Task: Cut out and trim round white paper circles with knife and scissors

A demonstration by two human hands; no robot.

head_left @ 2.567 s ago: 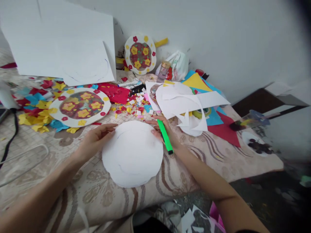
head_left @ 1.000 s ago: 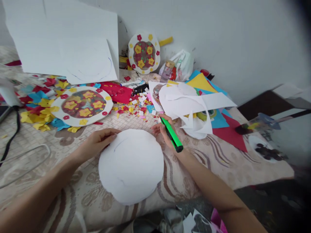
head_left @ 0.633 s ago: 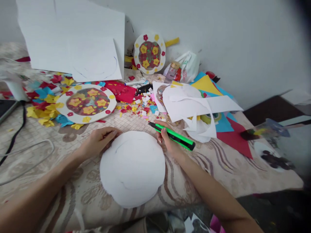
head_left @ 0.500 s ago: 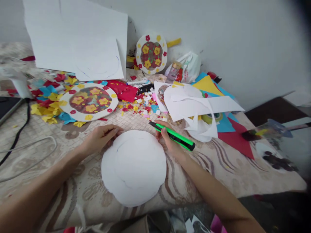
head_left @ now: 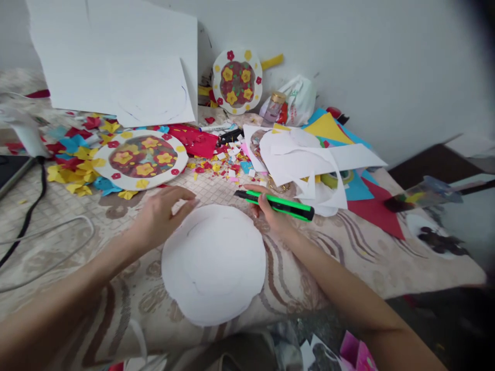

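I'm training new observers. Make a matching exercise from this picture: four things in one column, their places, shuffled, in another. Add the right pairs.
1. green cutter
2. white disc with faint lines
3. gold-capped jar
4. large white sheet

A. just in front of the plastic bag
B. propped up at the back left
C. held in the right hand
D. lying on the tablecloth near its front edge

Pairs: 1-C; 2-D; 3-A; 4-B

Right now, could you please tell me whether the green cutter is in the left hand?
No, the right hand is holding the green cutter.
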